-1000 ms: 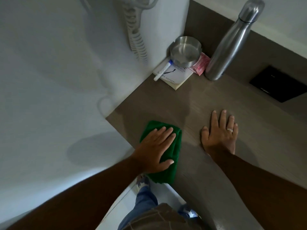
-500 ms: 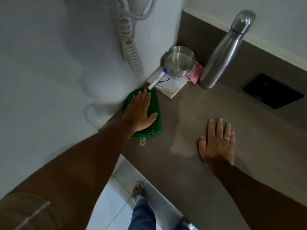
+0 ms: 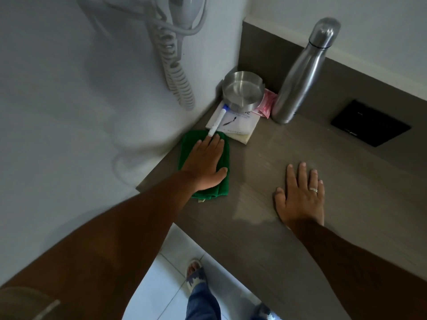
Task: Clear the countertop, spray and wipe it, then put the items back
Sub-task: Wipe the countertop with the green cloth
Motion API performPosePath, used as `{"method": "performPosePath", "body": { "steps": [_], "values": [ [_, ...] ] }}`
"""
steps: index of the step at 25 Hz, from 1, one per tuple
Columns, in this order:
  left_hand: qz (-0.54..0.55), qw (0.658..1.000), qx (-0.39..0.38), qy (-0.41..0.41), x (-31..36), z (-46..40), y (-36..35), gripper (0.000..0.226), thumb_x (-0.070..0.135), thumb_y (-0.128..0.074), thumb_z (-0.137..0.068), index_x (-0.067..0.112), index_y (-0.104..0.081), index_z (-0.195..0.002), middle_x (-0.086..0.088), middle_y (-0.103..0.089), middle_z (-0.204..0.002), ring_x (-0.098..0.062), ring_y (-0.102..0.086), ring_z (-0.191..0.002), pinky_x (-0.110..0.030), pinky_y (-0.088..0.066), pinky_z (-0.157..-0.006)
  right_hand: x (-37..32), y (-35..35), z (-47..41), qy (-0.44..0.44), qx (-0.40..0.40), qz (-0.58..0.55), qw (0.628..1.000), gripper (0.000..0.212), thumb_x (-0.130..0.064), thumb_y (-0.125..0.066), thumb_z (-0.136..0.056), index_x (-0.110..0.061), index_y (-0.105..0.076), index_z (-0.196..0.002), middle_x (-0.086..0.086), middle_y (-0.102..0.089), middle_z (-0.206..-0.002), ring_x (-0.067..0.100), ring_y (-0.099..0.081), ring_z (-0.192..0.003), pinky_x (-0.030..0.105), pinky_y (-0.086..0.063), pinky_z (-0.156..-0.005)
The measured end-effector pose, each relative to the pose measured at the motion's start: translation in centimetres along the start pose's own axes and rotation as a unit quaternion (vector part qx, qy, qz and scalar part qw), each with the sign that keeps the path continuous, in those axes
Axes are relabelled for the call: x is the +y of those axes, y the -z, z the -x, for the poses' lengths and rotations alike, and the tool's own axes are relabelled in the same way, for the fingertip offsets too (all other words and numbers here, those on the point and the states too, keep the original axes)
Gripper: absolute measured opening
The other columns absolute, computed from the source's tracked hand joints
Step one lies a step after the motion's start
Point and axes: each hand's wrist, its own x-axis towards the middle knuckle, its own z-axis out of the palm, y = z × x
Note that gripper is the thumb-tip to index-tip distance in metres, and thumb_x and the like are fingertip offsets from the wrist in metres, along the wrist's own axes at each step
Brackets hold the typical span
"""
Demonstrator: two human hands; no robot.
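Left hand (image 3: 204, 163) lies flat, palm down, on the folded green microfibre cloth (image 3: 221, 179), fingers (image 3: 216, 146) stretched out together, pressing rather than gripping. Cloth sits on the grey-brown wood-grain counter (image 3: 265, 227) at its left edge, right by the white wall. Fingertips almost touch the white marker pen with a blue cap (image 3: 218, 120), whose tip overhangs the cloth's far edge.

Right hand (image 3: 300, 197) rests flat on bare counter, well apart from the cloth, fingers slightly spread, silver ring on one finger, holding nothing.

Back corner is not cleared: marker lies on a white square notepad (image 3: 235, 125); a round stainless steel ashtray (image 3: 242, 91) sits on the notepad's far part; a pink packet (image 3: 265, 105) lies between ashtray and the tall stainless steel bottle (image 3: 300, 75), which stands upright against the backsplash.

Black rectangular panel (image 3: 369, 122) sits flush in the counter at right. White wall-mounted hair dryer with coiled cord (image 3: 178, 65) hangs above the corner.
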Motion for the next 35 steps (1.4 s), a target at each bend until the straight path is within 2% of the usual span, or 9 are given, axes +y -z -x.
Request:
{"method": "performPosePath", "body": {
  "steps": [3, 7, 11, 15, 19, 26, 30, 33, 35],
  "values": [
    [0.003, 0.997, 0.001, -0.083, 0.6, 2.4, -0.8, 0.080, 0.051, -0.046, -0.088, 0.015, -0.017, -0.153, -0.006, -0.014, -0.163, -0.025, -0.010, -0.150, -0.045, -0.011, -0.120, 0.0, 0.2, 0.2, 0.002, -0.002, 0.002, 1.000, 0.074, -0.053, -0.022, -0.092, -0.017, -0.017, -0.156, 0.016, -0.016, -0.163, 0.040, -0.014, -0.148, 0.054, -0.017, -0.119],
    [-0.027, 0.995, 0.005, -0.095, -0.4, 2.4, -1.6, 0.084, 0.057, -0.042, -0.087, 0.015, -0.015, -0.154, -0.006, -0.011, -0.164, -0.024, -0.008, -0.150, -0.043, -0.008, -0.122, -0.1, 0.2, 0.1, 0.001, 0.002, -0.009, 1.000, 0.072, -0.052, -0.024, -0.092, -0.018, -0.017, -0.156, 0.015, -0.016, -0.163, 0.039, -0.014, -0.148, 0.053, -0.016, -0.119],
    [-0.013, 0.998, 0.024, -0.050, -1.7, 0.6, -1.4, 0.083, 0.059, -0.041, -0.086, 0.016, -0.016, -0.153, -0.007, -0.014, -0.163, -0.025, -0.012, -0.150, -0.046, -0.013, -0.121, 0.1, 0.4, 0.3, 0.001, -0.009, -0.010, 1.000, 0.074, -0.054, -0.021, -0.092, -0.020, -0.014, -0.157, 0.013, -0.011, -0.164, 0.037, -0.010, -0.150, 0.051, -0.012, -0.120],
    [-0.014, 1.000, 0.020, 0.019, -4.3, -1.8, -0.1, 0.084, 0.057, -0.041, -0.087, 0.015, -0.012, -0.154, -0.009, -0.010, -0.163, -0.026, -0.009, -0.150, -0.043, -0.010, -0.121, 0.2, 0.5, 0.1, 0.001, -0.008, -0.010, 1.000, 0.074, -0.053, -0.021, -0.092, -0.020, -0.013, -0.157, 0.014, -0.010, -0.164, 0.037, -0.008, -0.150, 0.050, -0.011, -0.120],
    [-0.010, 0.999, 0.009, 0.053, -2.9, 1.0, -0.6, 0.084, 0.056, -0.035, -0.091, 0.013, -0.004, -0.155, -0.010, -0.004, -0.164, -0.028, -0.004, -0.151, -0.046, -0.009, -0.122, 0.2, 0.7, 0.4, 0.000, -0.013, -0.007, 1.000, 0.074, -0.053, -0.022, -0.092, -0.019, -0.014, -0.157, 0.014, -0.010, -0.164, 0.037, -0.008, -0.150, 0.051, -0.012, -0.121],
    [-0.011, 1.000, 0.014, -0.018, -4.3, 14.7, -3.6, 0.080, 0.052, -0.040, -0.089, 0.011, -0.019, -0.154, -0.009, -0.017, -0.162, -0.028, -0.011, -0.150, -0.052, -0.019, -0.119, 0.1, 0.6, 0.2, -0.005, -0.019, 0.003, 1.000, 0.074, -0.055, -0.018, -0.093, -0.020, -0.010, -0.157, 0.014, -0.008, -0.164, 0.037, -0.007, -0.150, 0.051, -0.012, -0.121],
    [-0.042, 0.997, -0.003, -0.058, -0.4, 8.5, -2.9, 0.081, 0.055, -0.033, -0.091, 0.012, -0.009, -0.155, -0.009, -0.008, -0.164, -0.028, -0.006, -0.151, -0.049, -0.013, -0.121, 0.1, 0.7, 0.2, -0.006, -0.020, 0.003, 1.000, 0.072, -0.054, -0.021, -0.095, -0.020, -0.009, -0.157, 0.014, -0.008, -0.164, 0.037, -0.006, -0.151, 0.051, -0.011, -0.121],
    [-0.041, 0.999, -0.004, 0.035, 3.1, 4.4, -2.1, 0.082, 0.056, -0.029, -0.092, 0.009, -0.004, -0.155, -0.012, -0.004, -0.164, -0.031, -0.003, -0.151, -0.048, -0.009, -0.122, 0.1, 0.8, 0.2, 0.002, -0.021, -0.004, 1.000, 0.072, -0.053, -0.021, -0.095, -0.020, -0.008, -0.157, 0.014, -0.006, -0.165, 0.037, -0.004, -0.151, 0.050, -0.007, -0.120],
    [-0.022, 0.999, 0.000, 0.036, 5.4, 6.2, -3.3, 0.083, 0.057, -0.029, -0.091, 0.008, -0.004, -0.155, -0.014, -0.005, -0.163, -0.031, -0.004, -0.150, -0.050, -0.010, -0.122, 0.1, 0.8, 0.3, 0.008, -0.025, -0.006, 1.000, 0.071, -0.053, -0.021, -0.096, -0.020, -0.006, -0.157, 0.014, -0.005, -0.165, 0.037, -0.003, -0.151, 0.050, -0.005, -0.120]
  ]
}}
